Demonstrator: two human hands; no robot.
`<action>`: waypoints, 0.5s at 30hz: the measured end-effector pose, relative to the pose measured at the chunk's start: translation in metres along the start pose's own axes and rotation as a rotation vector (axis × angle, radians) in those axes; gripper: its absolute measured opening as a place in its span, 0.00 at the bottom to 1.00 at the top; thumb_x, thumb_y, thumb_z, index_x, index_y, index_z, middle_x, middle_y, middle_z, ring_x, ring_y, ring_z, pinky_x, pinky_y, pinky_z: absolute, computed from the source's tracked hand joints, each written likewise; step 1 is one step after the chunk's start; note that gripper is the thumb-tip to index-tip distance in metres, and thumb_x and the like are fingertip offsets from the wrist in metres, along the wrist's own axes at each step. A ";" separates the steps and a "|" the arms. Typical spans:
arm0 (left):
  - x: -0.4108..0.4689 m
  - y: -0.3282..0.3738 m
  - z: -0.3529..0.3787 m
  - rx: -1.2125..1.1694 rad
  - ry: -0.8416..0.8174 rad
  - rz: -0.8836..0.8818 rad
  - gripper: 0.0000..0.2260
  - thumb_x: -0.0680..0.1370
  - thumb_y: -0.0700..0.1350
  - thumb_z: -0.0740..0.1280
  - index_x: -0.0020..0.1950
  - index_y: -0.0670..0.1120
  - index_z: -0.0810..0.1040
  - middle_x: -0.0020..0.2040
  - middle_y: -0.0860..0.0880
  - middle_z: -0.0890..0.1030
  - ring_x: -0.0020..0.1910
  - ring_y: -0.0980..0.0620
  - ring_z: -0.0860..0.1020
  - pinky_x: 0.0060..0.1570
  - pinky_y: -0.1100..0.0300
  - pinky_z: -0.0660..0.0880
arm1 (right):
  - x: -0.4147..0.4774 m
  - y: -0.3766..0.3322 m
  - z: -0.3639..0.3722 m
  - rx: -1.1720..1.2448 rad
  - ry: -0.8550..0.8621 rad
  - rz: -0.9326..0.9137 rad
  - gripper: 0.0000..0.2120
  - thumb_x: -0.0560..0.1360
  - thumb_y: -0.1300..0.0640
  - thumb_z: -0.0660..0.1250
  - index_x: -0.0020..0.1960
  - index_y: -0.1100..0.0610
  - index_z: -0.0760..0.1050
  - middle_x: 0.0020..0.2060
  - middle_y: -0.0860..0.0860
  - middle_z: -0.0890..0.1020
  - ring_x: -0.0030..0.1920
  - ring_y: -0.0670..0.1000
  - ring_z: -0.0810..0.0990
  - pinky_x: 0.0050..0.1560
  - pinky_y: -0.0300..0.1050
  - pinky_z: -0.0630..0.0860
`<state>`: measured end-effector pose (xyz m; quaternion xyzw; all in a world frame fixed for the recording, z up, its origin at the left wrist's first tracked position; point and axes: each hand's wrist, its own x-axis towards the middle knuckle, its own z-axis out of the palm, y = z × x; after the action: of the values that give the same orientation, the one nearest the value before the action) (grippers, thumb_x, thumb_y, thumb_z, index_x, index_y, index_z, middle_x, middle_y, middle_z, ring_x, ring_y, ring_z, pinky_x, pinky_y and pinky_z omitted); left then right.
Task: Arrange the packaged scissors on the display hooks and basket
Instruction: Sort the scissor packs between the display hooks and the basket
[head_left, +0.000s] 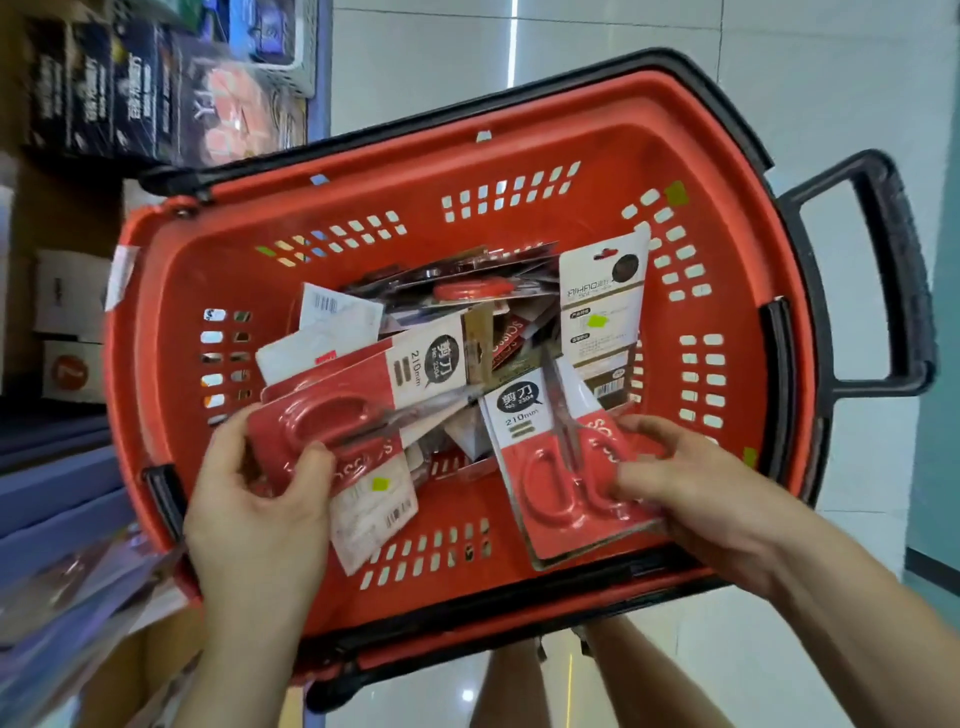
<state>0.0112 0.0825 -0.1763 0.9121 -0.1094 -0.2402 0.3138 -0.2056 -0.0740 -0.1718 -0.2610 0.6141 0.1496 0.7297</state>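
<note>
Dark boxes (130, 88) stand far left, and pale floor (675, 62) lies to the right. A red basket (519, 111) with a black handle (906, 260) holds a jumbled pile (467, 306) of scissor packs, the lower ones hidden. The left hand (260, 499) grips the left pack (332, 410) by its red handle end. The right hand (691, 483) pinches the right pack (556, 467), near right inside the basket.
</note>
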 end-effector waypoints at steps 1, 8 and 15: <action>0.002 -0.004 -0.002 0.003 0.008 -0.022 0.14 0.74 0.45 0.71 0.58 0.57 0.76 0.53 0.55 0.81 0.50 0.59 0.79 0.55 0.54 0.76 | -0.007 0.002 -0.003 0.040 -0.054 0.006 0.30 0.66 0.73 0.72 0.65 0.55 0.71 0.45 0.60 0.87 0.41 0.60 0.87 0.43 0.51 0.83; 0.009 0.004 -0.002 -0.017 -0.224 -0.096 0.13 0.72 0.41 0.73 0.51 0.56 0.79 0.44 0.61 0.84 0.46 0.60 0.82 0.46 0.60 0.77 | -0.006 0.018 -0.008 0.205 -0.084 0.008 0.31 0.56 0.76 0.62 0.56 0.58 0.77 0.38 0.59 0.83 0.33 0.57 0.82 0.30 0.43 0.77; -0.003 0.027 -0.042 -0.115 -0.272 -0.292 0.10 0.74 0.41 0.72 0.48 0.57 0.81 0.39 0.61 0.84 0.40 0.58 0.83 0.40 0.58 0.77 | -0.016 0.017 -0.002 0.384 -0.133 -0.204 0.40 0.57 0.77 0.61 0.64 0.49 0.76 0.52 0.58 0.83 0.48 0.60 0.85 0.40 0.50 0.82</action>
<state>0.0282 0.0847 -0.1298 0.8580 -0.0034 -0.4101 0.3093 -0.2197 -0.0600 -0.1597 -0.1679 0.5523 -0.0278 0.8161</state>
